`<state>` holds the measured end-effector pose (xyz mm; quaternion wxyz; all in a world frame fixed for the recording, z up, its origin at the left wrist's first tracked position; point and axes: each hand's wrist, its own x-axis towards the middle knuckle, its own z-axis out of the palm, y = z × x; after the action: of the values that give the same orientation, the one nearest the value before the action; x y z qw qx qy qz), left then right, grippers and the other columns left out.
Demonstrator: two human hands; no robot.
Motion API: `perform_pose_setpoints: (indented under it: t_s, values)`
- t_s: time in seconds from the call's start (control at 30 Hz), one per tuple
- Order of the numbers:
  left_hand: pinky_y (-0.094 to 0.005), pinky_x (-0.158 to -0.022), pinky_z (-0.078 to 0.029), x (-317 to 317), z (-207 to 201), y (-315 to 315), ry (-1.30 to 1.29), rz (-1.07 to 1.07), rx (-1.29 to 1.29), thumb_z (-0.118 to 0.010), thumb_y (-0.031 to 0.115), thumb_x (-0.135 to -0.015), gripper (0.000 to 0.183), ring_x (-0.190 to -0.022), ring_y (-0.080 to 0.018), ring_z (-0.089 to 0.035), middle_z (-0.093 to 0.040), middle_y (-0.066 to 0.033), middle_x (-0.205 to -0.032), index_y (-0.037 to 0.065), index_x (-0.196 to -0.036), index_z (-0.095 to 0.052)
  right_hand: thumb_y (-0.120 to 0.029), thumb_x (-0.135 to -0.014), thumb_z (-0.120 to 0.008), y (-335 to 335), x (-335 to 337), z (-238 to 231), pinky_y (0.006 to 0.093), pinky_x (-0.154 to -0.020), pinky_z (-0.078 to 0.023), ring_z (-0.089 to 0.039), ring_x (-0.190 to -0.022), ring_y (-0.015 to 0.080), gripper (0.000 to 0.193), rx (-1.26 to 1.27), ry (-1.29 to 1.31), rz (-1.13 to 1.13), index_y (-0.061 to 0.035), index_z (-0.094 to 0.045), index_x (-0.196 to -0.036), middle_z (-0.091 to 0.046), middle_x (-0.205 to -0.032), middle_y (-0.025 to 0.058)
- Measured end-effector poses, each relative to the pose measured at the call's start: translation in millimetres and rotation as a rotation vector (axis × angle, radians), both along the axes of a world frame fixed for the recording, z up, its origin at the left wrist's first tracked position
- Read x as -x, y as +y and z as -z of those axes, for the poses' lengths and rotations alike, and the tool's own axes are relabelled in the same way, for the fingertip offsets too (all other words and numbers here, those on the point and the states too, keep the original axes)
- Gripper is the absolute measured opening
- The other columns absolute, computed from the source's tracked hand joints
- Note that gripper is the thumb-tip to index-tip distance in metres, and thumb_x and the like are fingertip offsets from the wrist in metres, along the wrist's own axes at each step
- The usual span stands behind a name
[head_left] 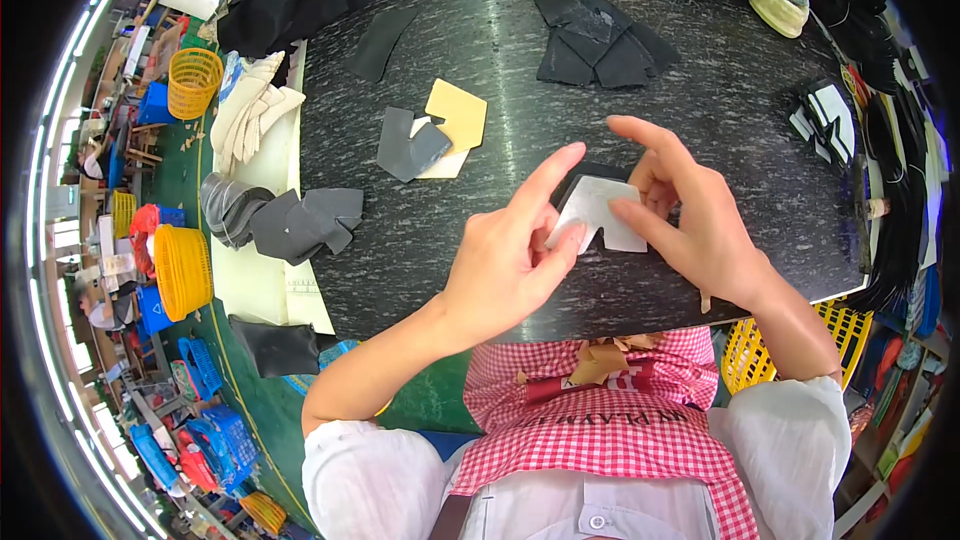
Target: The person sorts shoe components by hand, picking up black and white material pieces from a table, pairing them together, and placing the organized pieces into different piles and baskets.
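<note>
A light grey notched flat piece (603, 210) is held just above the near part of the dark speckled table, with a black layer showing behind its upper edge. My left hand (515, 255) pinches its left end between thumb and curled fingers, index finger stretched out. At its right end, the thumb of my right hand (695, 210) presses on the face; the other fingers curl behind it and the index points up and away. Left of my hands lie a yellow notched piece (462, 118) and dark grey pieces (402, 147), partly overlapping.
Black cut pieces lie in a pile (600, 45) at the far side and in a fanned stack (305, 223) at the left. White gloves (250, 108) rest on the left ledge. Light strips (828, 120) sit at the right. A yellow basket (748, 355) stands below the table's right edge.
</note>
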<state>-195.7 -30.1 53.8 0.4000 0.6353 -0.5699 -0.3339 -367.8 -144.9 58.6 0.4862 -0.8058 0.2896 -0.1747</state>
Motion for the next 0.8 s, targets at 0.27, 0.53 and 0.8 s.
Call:
perform_pose_setpoints:
  t_s: [0.27, 0.53, 0.8]
  values:
    - [-0.0273, -0.046, -0.044, 4.3, 21.7, -7.2, -0.241, 0.051, 0.095, -0.067, 0.006, -0.079, 0.064, -0.046, -0.0120, -0.052, -0.049, -0.0033, -0.055, 0.009, -0.138, -0.041, -0.008, -0.080, -0.066, -2.6, -6.8, 10.8, 0.0328, -0.056, -0.049, -0.062, -0.064, 0.0216, 0.047, 0.102, 0.121, -0.057, -0.0046, -0.045, -0.121, -0.055, -0.073, 0.0090]
    - [-0.0318, -0.052, -0.046, -22.7, 7.6, 2.4, -0.704, 0.054, 0.237, -0.072, 0.008, -0.073, 0.030, -0.057, -0.0214, -0.060, -0.062, -0.0068, -0.070, 0.006, -0.101, -0.063, -0.024, -0.075, -0.072, -28.9, -4.5, 9.8, 0.0352, -0.060, -0.051, -0.063, -0.073, 0.0269, 0.041, 0.655, 0.100, -0.081, -0.0073, -0.054, -0.109, -0.060, -0.085, 0.0086]
    - [-0.0406, -0.089, -0.045, -21.8, 15.8, -54.4, -0.579, 0.151, 0.438, -0.068, 0.005, -0.075, 0.034, -0.104, -0.0346, -0.054, -0.054, -0.0161, -0.111, 0.000, -0.106, -0.056, -0.010, -0.081, -0.063, -107.6, -55.2, 29.9, 0.0357, -0.079, -0.048, -0.056, -0.097, 0.0260, 0.016, 0.949, 0.000, -0.122, -0.0028, -0.063, -0.096, -0.058, -0.098, 0.0063]
